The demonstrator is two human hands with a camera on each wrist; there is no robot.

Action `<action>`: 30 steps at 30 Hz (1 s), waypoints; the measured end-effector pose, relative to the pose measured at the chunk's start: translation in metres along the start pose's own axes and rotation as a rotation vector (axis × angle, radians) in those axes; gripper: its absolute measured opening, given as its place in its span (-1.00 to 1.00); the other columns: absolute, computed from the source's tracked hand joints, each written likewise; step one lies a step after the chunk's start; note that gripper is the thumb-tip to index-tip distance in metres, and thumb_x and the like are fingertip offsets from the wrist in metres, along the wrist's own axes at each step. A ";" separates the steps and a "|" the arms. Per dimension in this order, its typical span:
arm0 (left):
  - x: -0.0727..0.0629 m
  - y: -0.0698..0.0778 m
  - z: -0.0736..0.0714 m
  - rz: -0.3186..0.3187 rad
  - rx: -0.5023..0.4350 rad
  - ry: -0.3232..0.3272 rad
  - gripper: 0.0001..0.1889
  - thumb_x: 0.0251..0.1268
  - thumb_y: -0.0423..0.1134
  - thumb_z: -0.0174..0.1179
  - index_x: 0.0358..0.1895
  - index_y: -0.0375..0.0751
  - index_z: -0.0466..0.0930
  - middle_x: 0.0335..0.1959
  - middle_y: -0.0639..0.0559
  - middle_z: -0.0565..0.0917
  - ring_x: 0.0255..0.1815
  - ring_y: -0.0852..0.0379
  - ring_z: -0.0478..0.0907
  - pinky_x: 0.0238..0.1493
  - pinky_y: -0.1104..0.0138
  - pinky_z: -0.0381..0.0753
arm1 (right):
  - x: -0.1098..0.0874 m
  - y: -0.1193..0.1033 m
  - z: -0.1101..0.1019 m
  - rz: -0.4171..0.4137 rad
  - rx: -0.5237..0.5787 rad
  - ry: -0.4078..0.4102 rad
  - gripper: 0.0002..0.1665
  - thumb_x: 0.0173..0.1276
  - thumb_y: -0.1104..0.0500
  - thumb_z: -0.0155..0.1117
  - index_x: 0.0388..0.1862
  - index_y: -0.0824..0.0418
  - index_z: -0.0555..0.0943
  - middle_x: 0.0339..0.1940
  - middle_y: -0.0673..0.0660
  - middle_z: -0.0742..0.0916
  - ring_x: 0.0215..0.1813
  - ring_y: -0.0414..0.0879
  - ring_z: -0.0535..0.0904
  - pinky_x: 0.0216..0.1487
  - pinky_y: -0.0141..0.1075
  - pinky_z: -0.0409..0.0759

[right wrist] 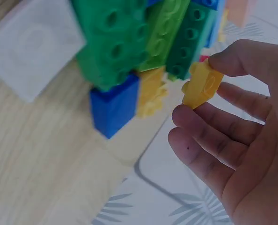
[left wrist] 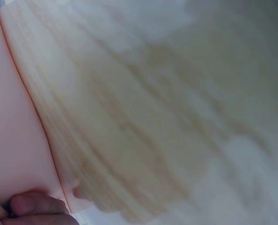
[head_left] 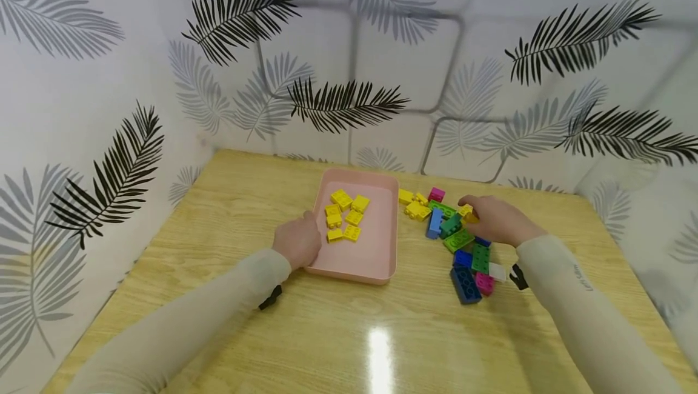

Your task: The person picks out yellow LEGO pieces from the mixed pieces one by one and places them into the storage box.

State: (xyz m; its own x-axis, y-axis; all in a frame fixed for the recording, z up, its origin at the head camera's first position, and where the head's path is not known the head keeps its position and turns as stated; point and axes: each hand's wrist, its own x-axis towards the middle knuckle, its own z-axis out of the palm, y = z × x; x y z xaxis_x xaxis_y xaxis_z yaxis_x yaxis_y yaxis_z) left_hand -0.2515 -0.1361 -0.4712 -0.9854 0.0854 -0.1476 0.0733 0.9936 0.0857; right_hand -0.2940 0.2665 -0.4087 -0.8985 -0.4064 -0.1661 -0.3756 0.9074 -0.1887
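Note:
My right hand [head_left: 498,219] pinches a yellow toy brick [right wrist: 205,84] between thumb and fingers, over the right-hand pile of mixed bricks. In the right wrist view a green brick [right wrist: 112,42], a blue brick [right wrist: 114,105] and another yellow brick [right wrist: 150,91] lie beside it. My left hand [head_left: 297,241] grips the left rim of a pink tray [head_left: 357,268]; in the left wrist view its fingers [left wrist: 38,205] curl at the tray's edge. Several yellow bricks [head_left: 342,199] lie inside the tray, mostly toward its left and back.
Between tray and pile lie more yellow bricks [head_left: 417,210] and a pink one [head_left: 436,194]. A dark blue brick [head_left: 466,285], a magenta brick [head_left: 484,283] and a white brick [head_left: 497,271] sit at the pile's near end. A leaf-patterned wall [head_left: 349,48] stands behind the wooden table [head_left: 245,200].

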 end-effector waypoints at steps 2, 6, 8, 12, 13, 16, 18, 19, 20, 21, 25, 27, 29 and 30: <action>-0.001 -0.001 0.001 -0.002 -0.006 0.000 -0.50 0.55 -0.16 -0.07 0.34 -0.49 0.32 -0.54 -0.05 0.55 -0.60 0.13 0.52 -0.63 0.29 0.53 | 0.002 -0.007 -0.003 -0.039 0.004 0.021 -0.46 0.37 0.16 0.27 0.30 0.28 0.53 -0.05 0.23 0.74 -0.18 -0.01 0.63 -0.07 0.03 0.62; -0.001 -0.002 0.003 0.003 -0.006 -0.003 -0.50 0.54 -0.16 -0.05 0.33 -0.49 0.31 -0.56 -0.04 0.54 -0.60 0.13 0.51 -0.62 0.28 0.53 | 0.012 -0.029 -0.009 -0.110 -0.008 0.042 -0.55 0.39 0.14 0.27 0.22 0.26 0.62 -0.08 0.17 0.74 -0.19 -0.05 0.59 -0.04 0.01 0.60; 0.000 -0.002 0.003 0.006 -0.001 0.001 -0.50 0.54 -0.16 -0.03 0.33 -0.49 0.31 -0.56 -0.04 0.54 -0.60 0.12 0.51 -0.61 0.27 0.55 | 0.020 -0.043 -0.011 -0.139 -0.008 0.049 -0.57 0.39 0.15 0.27 0.20 0.27 0.63 -0.09 0.15 0.74 -0.21 -0.06 0.58 -0.05 -0.02 0.59; 0.001 0.000 0.001 0.007 0.011 -0.001 -0.48 0.54 -0.15 -0.02 0.35 -0.49 0.29 -0.55 -0.05 0.55 -0.60 0.12 0.52 -0.57 0.25 0.58 | 0.037 -0.076 -0.015 -0.175 0.008 0.039 -0.58 0.40 0.17 0.27 0.20 0.25 0.63 -0.07 0.13 0.74 -0.17 -0.06 0.60 -0.03 -0.06 0.60; 0.001 0.000 0.001 0.009 0.012 -0.005 -0.47 0.53 -0.16 -0.01 0.36 -0.49 0.28 -0.55 -0.05 0.55 -0.60 0.12 0.52 -0.57 0.24 0.59 | 0.041 -0.085 -0.015 -0.183 0.007 0.033 -0.59 0.40 0.18 0.27 0.20 0.24 0.63 -0.06 0.13 0.74 -0.15 -0.06 0.61 -0.02 -0.06 0.61; 0.001 -0.001 -0.001 0.016 0.029 -0.019 -0.44 0.52 -0.16 0.01 0.39 -0.50 0.25 -0.54 -0.05 0.56 -0.60 0.12 0.53 -0.55 0.24 0.60 | 0.055 -0.111 -0.015 -0.216 -0.008 0.007 -0.60 0.41 0.16 0.28 0.20 0.21 0.64 0.00 0.13 0.74 -0.08 -0.04 0.64 0.04 -0.08 0.62; 0.001 -0.001 -0.001 0.019 0.030 -0.027 -0.43 0.52 -0.16 0.01 0.41 -0.50 0.23 -0.53 -0.06 0.57 -0.59 0.12 0.53 -0.54 0.23 0.61 | 0.065 -0.124 -0.012 -0.242 -0.017 -0.011 -0.62 0.43 0.16 0.28 0.19 0.20 0.64 0.05 0.13 0.74 -0.07 -0.04 0.63 0.07 -0.10 0.61; 0.002 -0.001 -0.001 0.019 0.029 -0.031 -0.42 0.53 -0.16 0.01 0.42 -0.50 0.22 -0.53 -0.06 0.57 -0.59 0.12 0.53 -0.53 0.23 0.61 | 0.069 -0.130 -0.011 -0.251 -0.026 -0.020 -0.63 0.44 0.15 0.27 0.19 0.20 0.64 0.08 0.12 0.73 -0.06 -0.04 0.62 0.09 -0.10 0.60; 0.002 -0.001 -0.002 0.018 0.030 -0.034 -0.42 0.53 -0.16 0.00 0.43 -0.50 0.21 -0.52 -0.07 0.58 -0.58 0.12 0.54 -0.53 0.23 0.61 | 0.073 -0.136 -0.009 -0.263 -0.032 -0.032 -0.63 0.44 0.15 0.27 0.18 0.20 0.64 0.10 0.13 0.72 -0.04 -0.04 0.61 0.11 -0.10 0.60; 0.002 -0.001 -0.002 0.015 0.026 -0.035 -0.42 0.53 -0.17 0.00 0.43 -0.50 0.20 -0.52 -0.07 0.58 -0.58 0.11 0.54 -0.52 0.23 0.61 | 0.077 -0.140 -0.008 -0.277 -0.040 -0.044 -0.64 0.44 0.16 0.27 0.17 0.21 0.65 0.11 0.13 0.72 -0.03 -0.02 0.60 0.13 -0.10 0.58; 0.003 -0.002 -0.001 0.008 0.007 -0.043 -0.40 0.53 -0.16 0.01 0.45 -0.49 0.17 -0.53 -0.07 0.58 -0.58 0.11 0.53 -0.53 0.23 0.58 | 0.090 -0.153 -0.001 -0.295 -0.102 -0.099 -0.66 0.41 0.20 0.29 0.13 0.20 0.68 0.08 0.11 0.73 0.01 0.01 0.55 0.18 -0.07 0.56; 0.004 -0.002 0.000 0.006 -0.002 -0.046 -0.39 0.52 -0.16 0.02 0.45 -0.49 0.16 -0.53 -0.06 0.58 -0.59 0.11 0.53 -0.55 0.24 0.57 | 0.095 -0.157 0.001 -0.288 -0.129 -0.130 -0.67 0.39 0.23 0.30 0.12 0.19 0.69 0.05 0.09 0.75 -0.01 0.00 0.56 0.17 -0.07 0.58; 0.004 -0.003 0.000 0.004 -0.010 -0.050 -0.40 0.52 -0.16 0.03 0.45 -0.48 0.17 -0.54 -0.05 0.57 -0.59 0.12 0.53 -0.56 0.25 0.56 | 0.100 -0.158 0.004 -0.264 -0.149 -0.156 -0.67 0.39 0.23 0.31 0.12 0.17 0.69 0.06 0.08 0.74 -0.03 -0.02 0.57 0.14 -0.07 0.61; 0.005 -0.003 0.000 0.002 -0.014 -0.052 -0.40 0.53 -0.15 0.02 0.44 -0.47 0.17 -0.54 -0.05 0.58 -0.59 0.12 0.53 -0.56 0.26 0.56 | 0.103 -0.159 0.005 -0.245 -0.155 -0.166 -0.67 0.40 0.22 0.31 0.13 0.16 0.69 0.08 0.08 0.74 -0.03 -0.03 0.57 0.13 -0.07 0.62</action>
State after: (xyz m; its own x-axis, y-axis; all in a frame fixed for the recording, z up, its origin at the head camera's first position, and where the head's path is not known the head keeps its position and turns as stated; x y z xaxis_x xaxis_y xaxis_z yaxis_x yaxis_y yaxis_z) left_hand -0.2564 -0.1388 -0.4722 -0.9758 0.0920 -0.1986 0.0732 0.9923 0.0996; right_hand -0.3256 0.0803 -0.4008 -0.7322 -0.6152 -0.2922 -0.6179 0.7805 -0.0950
